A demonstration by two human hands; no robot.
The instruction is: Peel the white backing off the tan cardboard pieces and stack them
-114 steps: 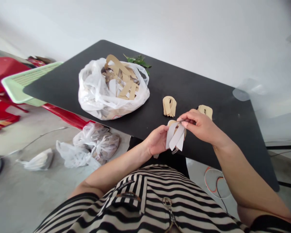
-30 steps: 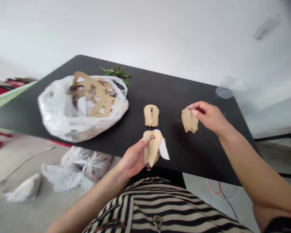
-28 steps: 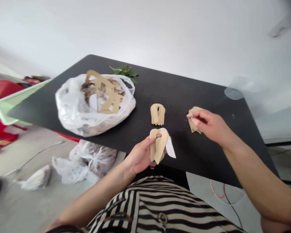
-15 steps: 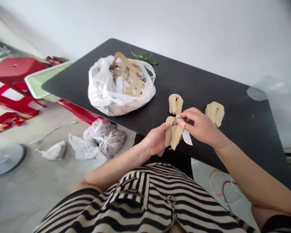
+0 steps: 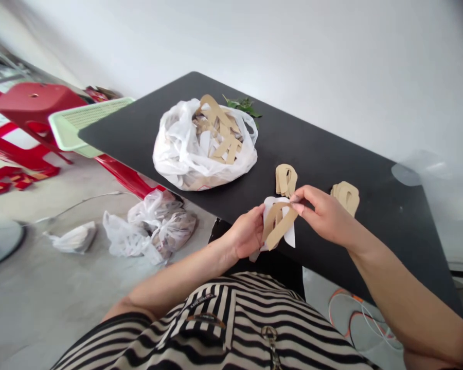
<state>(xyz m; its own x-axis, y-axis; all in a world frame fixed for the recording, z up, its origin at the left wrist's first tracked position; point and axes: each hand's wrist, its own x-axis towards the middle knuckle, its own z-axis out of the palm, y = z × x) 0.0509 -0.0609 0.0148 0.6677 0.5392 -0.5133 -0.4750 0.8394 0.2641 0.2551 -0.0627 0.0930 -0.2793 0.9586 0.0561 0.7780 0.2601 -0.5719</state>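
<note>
Near the table's front edge, my left hand (image 5: 247,234) holds several tan and white looped pieces (image 5: 280,226) by their left side. My right hand (image 5: 324,211) pinches the curved top of the uppermost tan loop, whose two legs point down toward my body. White pieces show beneath it and to its right. Just beyond my fingertips lies a small stack of tan loops (image 5: 286,180). A second stack of tan loops (image 5: 345,197) rests farther right, partly behind my right hand. To the left stands an open white plastic bag (image 5: 173,154) filled with loose tan and white pieces.
Green leaves (image 5: 245,106) lie behind the bag on the black table (image 5: 312,136). A pale green basket (image 5: 67,128) and red stool (image 5: 34,100) are at the left. Tied plastic bags (image 5: 150,226) sit on the floor; cables (image 5: 364,311) lie below the table at right.
The top tan loop has been lifted and shifted at its curved end by my right hand, exposing more white beneath. The whole view has shifted slightly, so the table things sit lower.
</note>
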